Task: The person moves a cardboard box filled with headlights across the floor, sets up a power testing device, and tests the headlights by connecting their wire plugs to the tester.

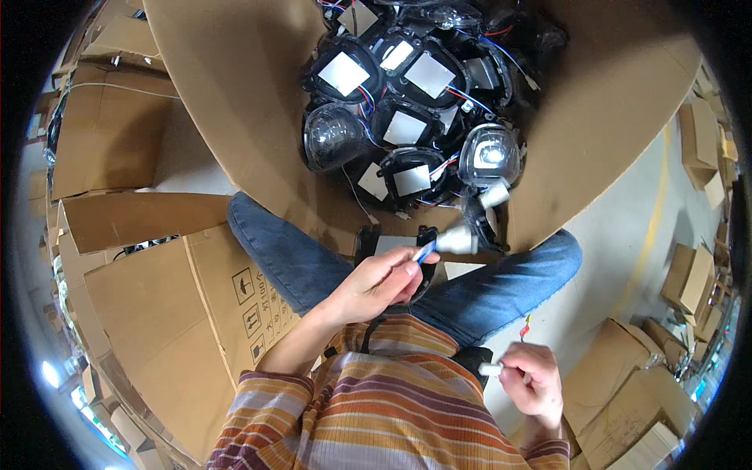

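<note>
Pinching the blue and white wires (425, 251) near the centre, the left hand (381, 280) has thumb and fingers closed on them; a blurred white piece (458, 240) sits at the hand's 2 o'clock. The right hand (534, 380), between 4 and 5 o'clock, curls round a small white plug (491, 369). A dark lamp (394, 244) lies between the legs, just past the left hand. A hard tug could strain the wires at their joint, and a loose hold could drop the plug. In the box (223, 94) at 12 o'clock, leads (466, 97) run loosely among heaped lamps, so one might snag; rubbing could scratch the clear domes, including the lit lamp (489, 153) at 2 o'clock. At 8 o'clock, the carton (149, 313) carries black umbrella and arrow symbols beside a line of print; no brand is legible on the lamps.
</note>
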Available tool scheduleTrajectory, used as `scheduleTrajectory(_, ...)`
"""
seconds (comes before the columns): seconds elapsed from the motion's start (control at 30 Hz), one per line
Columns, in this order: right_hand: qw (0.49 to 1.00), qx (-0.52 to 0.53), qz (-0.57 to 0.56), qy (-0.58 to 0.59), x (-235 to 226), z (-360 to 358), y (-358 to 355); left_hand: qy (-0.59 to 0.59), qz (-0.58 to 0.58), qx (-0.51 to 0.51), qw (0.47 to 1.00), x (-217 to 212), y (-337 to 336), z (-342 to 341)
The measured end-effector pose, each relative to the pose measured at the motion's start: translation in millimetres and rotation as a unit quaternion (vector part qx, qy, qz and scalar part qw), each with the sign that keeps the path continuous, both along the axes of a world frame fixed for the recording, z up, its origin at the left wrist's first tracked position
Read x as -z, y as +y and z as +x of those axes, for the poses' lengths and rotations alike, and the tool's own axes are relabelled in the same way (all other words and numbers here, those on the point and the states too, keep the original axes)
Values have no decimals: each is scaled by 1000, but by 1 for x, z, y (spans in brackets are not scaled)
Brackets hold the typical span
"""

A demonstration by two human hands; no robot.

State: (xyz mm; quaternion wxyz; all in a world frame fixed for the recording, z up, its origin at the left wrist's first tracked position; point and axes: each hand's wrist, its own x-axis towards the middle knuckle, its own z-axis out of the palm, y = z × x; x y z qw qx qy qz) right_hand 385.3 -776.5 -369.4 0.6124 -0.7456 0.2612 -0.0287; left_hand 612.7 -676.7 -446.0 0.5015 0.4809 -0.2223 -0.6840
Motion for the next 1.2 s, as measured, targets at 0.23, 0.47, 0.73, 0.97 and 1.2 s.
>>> scheduleTrajectory(0.23, 999, -6, -15, -34, 9, 42, -4, -149, -119, 85, 978, -7, 7, -4)
scheduleTrajectory(0.47, 999, 4, -11, -43, 15, 36, -1, -169, -199, 116, 958, 2, 16, -4)
scheduleTrajectory(0.73, 1000, -11, -6, -28, 20, 40, 9, -76, -99, 57, 991, -1, 26, -17)
scheduleTrajectory(0.97, 995, 12, -96, -5, 27, 43, 20, -88, -121, 62, 987, 1, 25, -21)
scheduleTrajectory(1.2, 993, 47, -112, -14, 32, 41, 20, -154, -148, 69, 975, 5, 21, -26)
